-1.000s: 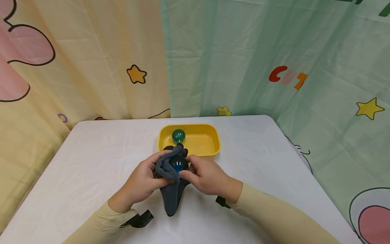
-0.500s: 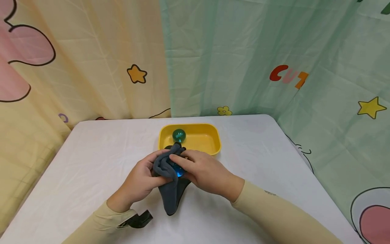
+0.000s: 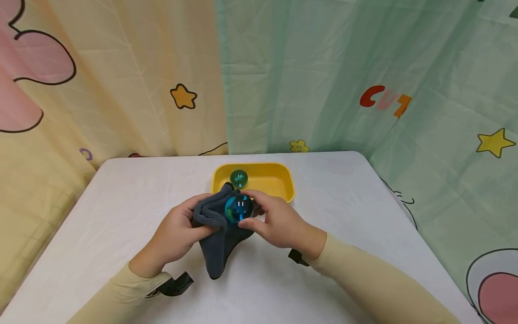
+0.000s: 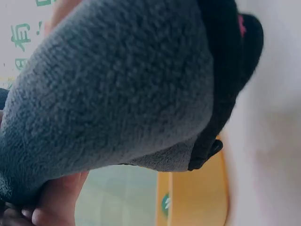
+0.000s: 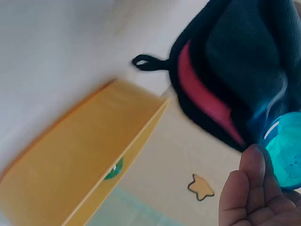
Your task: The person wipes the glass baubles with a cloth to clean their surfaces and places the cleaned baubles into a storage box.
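White desk (image 3: 121, 216), bright cartoon curtains behind. Left hand (image 3: 178, 236) wrapped round a gray cloth (image 3: 214, 245), bunched up at the top. Right hand (image 3: 279, 222) pinching a shiny blue ball (image 3: 238, 209), pressed against that cloth just above the desk. One green ball (image 3: 238, 178) already sitting in the yellow tray (image 3: 279, 191). Blue ball probably halfway rubbed, not in the tray yet.
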The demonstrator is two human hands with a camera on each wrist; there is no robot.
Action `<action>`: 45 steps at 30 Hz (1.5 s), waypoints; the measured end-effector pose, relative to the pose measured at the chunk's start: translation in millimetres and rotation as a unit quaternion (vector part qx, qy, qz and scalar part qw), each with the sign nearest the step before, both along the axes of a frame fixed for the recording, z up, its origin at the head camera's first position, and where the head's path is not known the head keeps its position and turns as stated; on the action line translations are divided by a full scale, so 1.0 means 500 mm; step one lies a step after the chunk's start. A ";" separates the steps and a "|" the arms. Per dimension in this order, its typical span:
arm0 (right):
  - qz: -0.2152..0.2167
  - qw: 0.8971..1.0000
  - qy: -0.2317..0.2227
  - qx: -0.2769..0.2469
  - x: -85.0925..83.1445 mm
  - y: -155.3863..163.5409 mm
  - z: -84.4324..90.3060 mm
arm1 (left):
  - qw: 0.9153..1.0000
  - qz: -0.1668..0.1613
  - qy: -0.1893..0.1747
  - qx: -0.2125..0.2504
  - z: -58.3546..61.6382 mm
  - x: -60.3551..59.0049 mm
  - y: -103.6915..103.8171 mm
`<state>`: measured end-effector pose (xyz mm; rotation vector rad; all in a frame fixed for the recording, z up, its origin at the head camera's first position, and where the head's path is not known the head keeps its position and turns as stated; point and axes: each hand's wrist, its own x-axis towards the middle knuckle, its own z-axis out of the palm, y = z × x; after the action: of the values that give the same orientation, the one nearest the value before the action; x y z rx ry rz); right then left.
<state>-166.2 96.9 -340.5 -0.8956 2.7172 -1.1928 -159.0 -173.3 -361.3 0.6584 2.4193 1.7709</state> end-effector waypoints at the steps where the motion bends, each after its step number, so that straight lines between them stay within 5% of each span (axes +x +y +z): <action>1: -0.006 1.000 -0.002 -0.001 -0.006 0.004 0.003 | 1.000 0.012 0.006 -0.010 0.006 0.000 -0.009; 6: -0.056 0.998 -0.006 0.022 -0.051 0.035 0.013 | 0.989 0.083 0.067 -0.102 0.041 -0.001 -0.065; 11: -0.080 0.995 -0.007 0.050 -0.102 0.063 0.014 | 0.945 0.152 0.181 -0.228 0.058 -0.007 -0.122; 16: -0.081 0.992 -0.006 0.094 -0.145 0.076 0.011 | 0.898 0.137 0.215 -0.358 0.044 -0.022 -0.160; 19: -0.082 0.989 -0.017 0.124 -0.168 0.079 0.011 | 0.883 0.101 0.189 -0.418 0.019 -0.032 -0.161; 29: -0.080 0.965 -0.026 0.247 -0.232 0.068 0.017 | 0.865 -0.025 0.107 -0.490 -0.066 -0.035 -0.092; 33: -0.080 0.950 -0.034 0.300 -0.252 0.060 0.020 | 0.850 -0.036 0.083 -0.518 -0.077 -0.035 -0.082; 41: -0.053 0.926 -0.057 0.368 -0.288 0.042 0.008 | 0.857 -0.060 0.018 -0.512 -0.086 -0.038 -0.083; 45: -0.029 0.915 -0.057 0.398 -0.300 0.031 0.006 | 0.849 -0.075 0.007 -0.523 -0.093 -0.040 -0.081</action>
<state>-316.1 112.5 -337.4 -0.5917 2.7299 -0.0566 -179.1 -213.6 -407.8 0.6383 2.6968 0.2063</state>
